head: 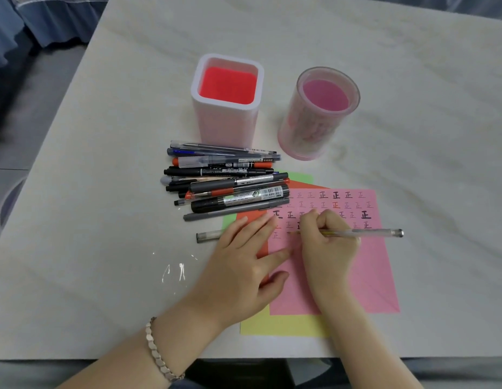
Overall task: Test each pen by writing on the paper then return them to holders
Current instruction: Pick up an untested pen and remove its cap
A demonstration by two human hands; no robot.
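Observation:
My right hand [327,240] grips a clear-barrelled pen [370,233], its tip pressed to the pink paper [367,270], which carries rows of written marks. My left hand [244,262] lies flat with fingers spread, pinning the paper's left edge. A pile of several pens and markers [227,183] lies just beyond my left hand. A clear pen cap [207,236] rests on the table next to my left fingers. Two empty holders stand behind: a square white one [227,108] with a red bottom and a round clear pink one [314,119].
Green [300,178], orange [250,216] and yellow [283,324] sheets lie under the pink paper. The white table [104,220] ends near my forearms at the front. Blue fabric [47,18] hangs beyond the table's far left corner.

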